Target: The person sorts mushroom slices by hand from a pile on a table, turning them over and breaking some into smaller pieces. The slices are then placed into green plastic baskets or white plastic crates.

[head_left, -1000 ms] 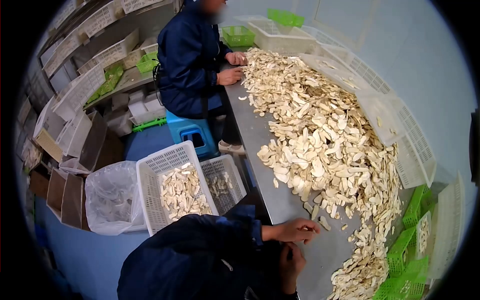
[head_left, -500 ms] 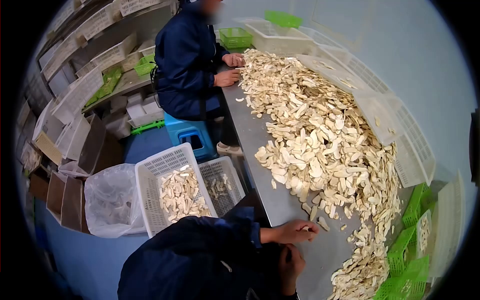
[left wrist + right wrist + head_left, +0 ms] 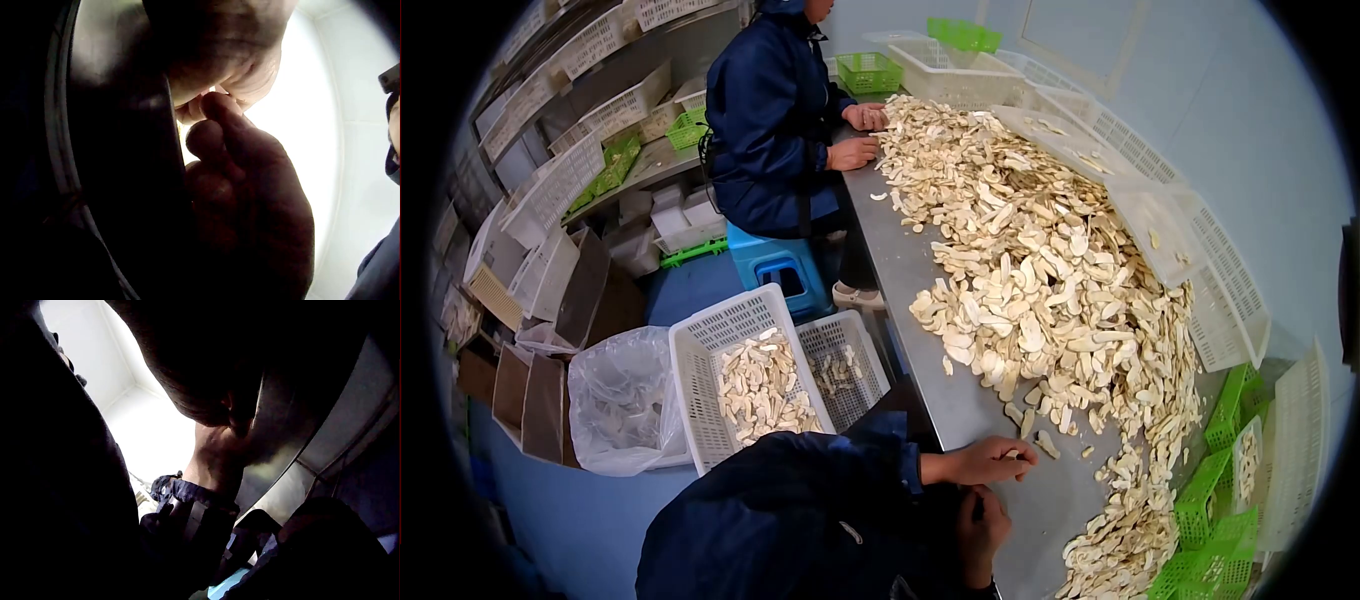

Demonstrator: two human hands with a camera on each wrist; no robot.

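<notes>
At the near side of the steel desk (image 3: 1040, 520), left hand (image 3: 985, 463) and right hand (image 3: 985, 530) close together, fingers bent. Left grip nearly closed — pale speck at its fingertips, too small to tell if gripped; right grip curled, contents cannot be told. Loose mushroom slices (image 3: 1048, 445) just beside the left hand; large slice pile (image 3: 1040, 310) beyond, spread along the desk. White crate (image 3: 718, 328) beside it — more slices inside.
</notes>
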